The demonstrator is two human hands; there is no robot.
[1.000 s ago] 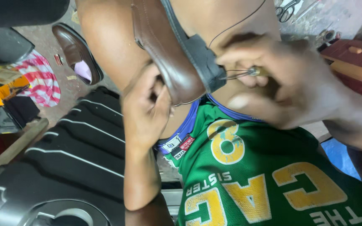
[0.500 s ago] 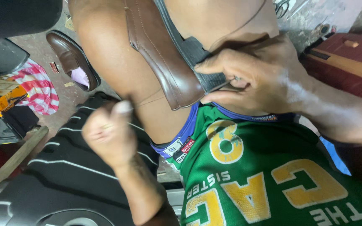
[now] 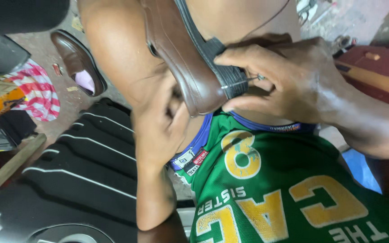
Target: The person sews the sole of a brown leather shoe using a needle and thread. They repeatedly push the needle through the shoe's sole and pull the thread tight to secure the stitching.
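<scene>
Right hand has its grip pinched on a thin metal needle poking into the black sole edge of the brown shoe, which sits propped on the person's bare thigh, so this looks like mid-stitch on the sole. The left hand, which was down by the striped mat half a second ago, is now cupped under the shoe's end, fingers curled on it. Next move probably needs a steady push through the rubber.

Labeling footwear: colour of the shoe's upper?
Brown upper on the shoe, black sole; head view.
</scene>
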